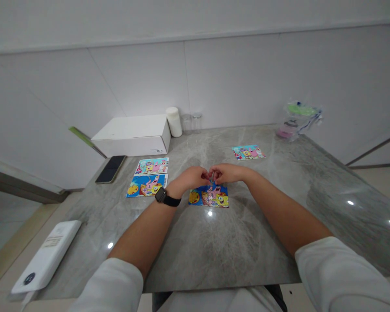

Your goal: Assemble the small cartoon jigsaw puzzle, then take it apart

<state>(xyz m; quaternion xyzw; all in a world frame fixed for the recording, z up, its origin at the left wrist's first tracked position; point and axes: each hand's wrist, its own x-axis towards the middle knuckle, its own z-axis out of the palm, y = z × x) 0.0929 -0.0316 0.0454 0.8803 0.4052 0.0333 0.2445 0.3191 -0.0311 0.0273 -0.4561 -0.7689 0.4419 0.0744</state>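
A blue cartoon puzzle picture lies on the grey marbled table in front of me. My left hand and my right hand meet over its top edge. The fingers of both are pinched together around something small, too small to name. To the left lie a blue cartoon card and, just above it, a light cartoon card. Another light cartoon picture lies beyond my right hand. A black watch is on my left wrist.
A white box, a white bottle and glasses stand along the wall. At the left are a phone and a white power bank with a cable. A plastic bag sits at the back right.
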